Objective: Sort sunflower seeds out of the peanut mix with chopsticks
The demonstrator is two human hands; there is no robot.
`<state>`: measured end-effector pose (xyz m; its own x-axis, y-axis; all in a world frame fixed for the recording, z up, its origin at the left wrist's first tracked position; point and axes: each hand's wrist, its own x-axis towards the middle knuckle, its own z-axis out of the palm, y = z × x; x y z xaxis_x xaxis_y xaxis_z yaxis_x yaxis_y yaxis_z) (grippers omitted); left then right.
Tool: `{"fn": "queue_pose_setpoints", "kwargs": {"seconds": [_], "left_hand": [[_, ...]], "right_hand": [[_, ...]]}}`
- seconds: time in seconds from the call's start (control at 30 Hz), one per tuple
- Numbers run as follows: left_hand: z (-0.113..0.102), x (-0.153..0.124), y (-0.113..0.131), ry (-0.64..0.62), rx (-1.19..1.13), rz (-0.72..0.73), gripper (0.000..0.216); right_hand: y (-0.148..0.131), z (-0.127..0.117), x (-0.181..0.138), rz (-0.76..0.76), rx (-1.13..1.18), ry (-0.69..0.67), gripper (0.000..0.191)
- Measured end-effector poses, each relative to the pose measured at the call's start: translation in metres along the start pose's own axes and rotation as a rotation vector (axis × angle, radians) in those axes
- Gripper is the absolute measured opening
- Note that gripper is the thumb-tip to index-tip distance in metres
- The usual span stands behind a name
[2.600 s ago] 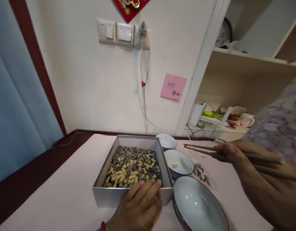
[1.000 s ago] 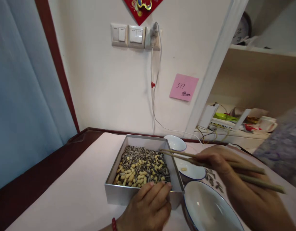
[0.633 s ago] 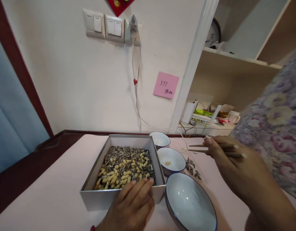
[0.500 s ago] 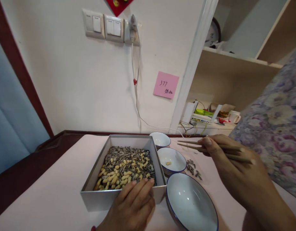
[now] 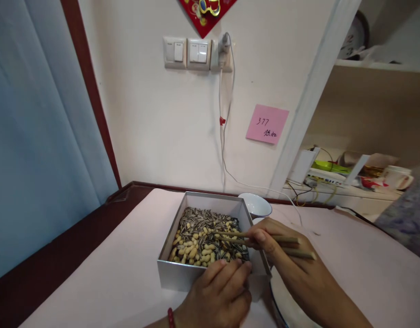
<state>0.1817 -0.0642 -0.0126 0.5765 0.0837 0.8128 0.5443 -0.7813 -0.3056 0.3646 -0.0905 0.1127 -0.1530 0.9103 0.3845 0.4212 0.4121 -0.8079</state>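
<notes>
My left hand (image 5: 222, 294) hooks its fingers over the near rim of a silver square box (image 5: 177, 275), with the thumb side against the outer wall. Inside the box lie striped sunflower seeds (image 5: 203, 216), mostly toward the back, and unshelled peanuts (image 5: 192, 253), mostly toward the front. A pair of wooden chopsticks (image 5: 300, 253) is gripped in my right hand (image 5: 285, 259), which hangs over the box's right wall. The tips point left, slightly apart, above the nuts; I cannot tell whether they touch any. Under my right forearm a large white bowl (image 5: 287, 300) is partly hidden.
Behind the box's right corner stands a small white bowl (image 5: 254, 205); a middle bowl (image 5: 258, 221) is almost wholly covered by my right hand. A white cable (image 5: 254, 185) runs from the wall socket (image 5: 222, 57) down along the table's back edge. Shelves (image 5: 377, 68) rise at the right.
My right hand has carried the chopsticks left, from beside the bowls to over the box. My left hand stays on the near rim. The view has turned left, and loose seeds beside the bowls are now hidden.
</notes>
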Motion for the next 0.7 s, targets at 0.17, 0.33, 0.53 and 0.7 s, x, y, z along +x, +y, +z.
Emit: {"fn": "queue_pose_setpoints", "kwargs": {"seconds": [0.17,0.33,0.53,0.7], "left_hand": [[-0.003,0.003,-0.002,0.004,-0.014,0.015,0.006],[-0.003,0.004,-0.002,0.014,-0.021,0.012,0.007],[-0.001,0.002,-0.003,0.021,-0.016,0.02,0.008],[-0.003,0.003,-0.001,0.0,-0.022,0.01,0.006]], "right_hand": [[0.004,0.011,0.005,-0.008,0.013,0.001,0.041],[0.006,0.015,0.007,-0.007,-0.001,0.044,0.044],[0.007,0.011,0.004,-0.03,-0.001,0.094,0.043],[0.001,-0.005,-0.002,-0.051,-0.049,0.145,0.038]]}}
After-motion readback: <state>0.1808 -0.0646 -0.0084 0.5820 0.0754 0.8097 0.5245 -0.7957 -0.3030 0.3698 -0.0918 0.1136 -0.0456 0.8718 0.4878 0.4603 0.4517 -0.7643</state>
